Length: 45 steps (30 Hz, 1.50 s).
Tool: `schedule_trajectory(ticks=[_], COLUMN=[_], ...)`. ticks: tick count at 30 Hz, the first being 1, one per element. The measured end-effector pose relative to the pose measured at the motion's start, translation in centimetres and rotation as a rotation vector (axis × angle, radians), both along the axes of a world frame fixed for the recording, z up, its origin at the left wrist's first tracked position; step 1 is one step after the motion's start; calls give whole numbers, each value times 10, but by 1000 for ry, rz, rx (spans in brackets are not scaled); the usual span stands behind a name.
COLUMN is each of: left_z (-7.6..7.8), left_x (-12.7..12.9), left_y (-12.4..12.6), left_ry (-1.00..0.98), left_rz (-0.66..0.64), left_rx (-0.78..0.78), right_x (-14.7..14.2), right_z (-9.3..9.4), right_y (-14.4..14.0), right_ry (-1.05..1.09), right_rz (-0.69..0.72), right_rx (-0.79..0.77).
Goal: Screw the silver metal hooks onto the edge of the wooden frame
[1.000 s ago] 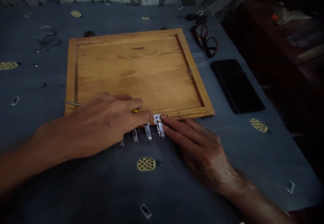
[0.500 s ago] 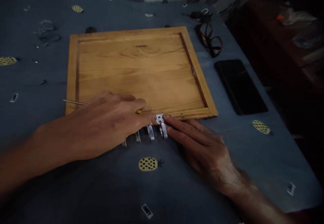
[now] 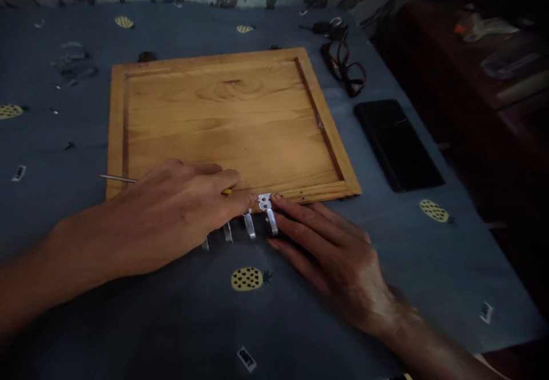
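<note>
A wooden panel with a raised frame (image 3: 223, 122) lies flat on the table. Along its near edge sit several silver metal hooks, and the ones farther left (image 3: 249, 225) are partly covered by my left hand. My left hand (image 3: 180, 217) is closed around a screwdriver (image 3: 118, 178); the thin metal shaft sticks out to the left and a bit of yellow shows by the thumb. Its fingertip reaches the rightmost hook (image 3: 265, 201), which has a plate with holes. From the other side, fingers of my right hand (image 3: 338, 254) hold that same hook against the frame edge.
A dark phone (image 3: 398, 145) lies right of the panel. Folded glasses (image 3: 345, 68) and a key with a ring (image 3: 326, 27) are behind it. Small metal pieces (image 3: 72, 62) are scattered at the far left. A blue pineapple-print cloth (image 3: 171, 323) covers the table, with its edge at the right.
The whole view has shifted slightly, moving the scene a little to the left. A lower finger of my right hand now shows beneath the hook. Both hands stay at the same hook.
</note>
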<state>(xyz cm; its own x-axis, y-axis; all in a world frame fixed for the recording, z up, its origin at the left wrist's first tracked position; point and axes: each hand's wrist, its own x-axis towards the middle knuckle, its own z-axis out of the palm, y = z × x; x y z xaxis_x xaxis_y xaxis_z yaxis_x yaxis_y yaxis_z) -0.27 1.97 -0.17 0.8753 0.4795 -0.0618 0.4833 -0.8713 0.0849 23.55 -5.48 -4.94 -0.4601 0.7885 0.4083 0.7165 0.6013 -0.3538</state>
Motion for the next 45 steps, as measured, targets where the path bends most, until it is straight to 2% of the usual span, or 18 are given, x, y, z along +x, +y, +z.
schedule_trajectory(ticks=[6,19,34,39,45], left_z=[-2,-1,-7,-9,-7], left_x=[-1,-6,-8,-6,-4], left_y=[1,-1,-2,0,1], left_ry=[-21,-49,-118,-162,-155], left_rz=[-7,39,18,17,25], left_rx=[7,-116,-82,-136,-127], right_x=[-4,-3,0,1,0], right_z=[0,0,1,-1,-2], right_y=[-2,-3,-4,-5,-8], right_ry=[24,67,37,41,35], right_rz=[-45,-13,7,18,-6], right_rx=[-17,-31,-66,-78,-58])
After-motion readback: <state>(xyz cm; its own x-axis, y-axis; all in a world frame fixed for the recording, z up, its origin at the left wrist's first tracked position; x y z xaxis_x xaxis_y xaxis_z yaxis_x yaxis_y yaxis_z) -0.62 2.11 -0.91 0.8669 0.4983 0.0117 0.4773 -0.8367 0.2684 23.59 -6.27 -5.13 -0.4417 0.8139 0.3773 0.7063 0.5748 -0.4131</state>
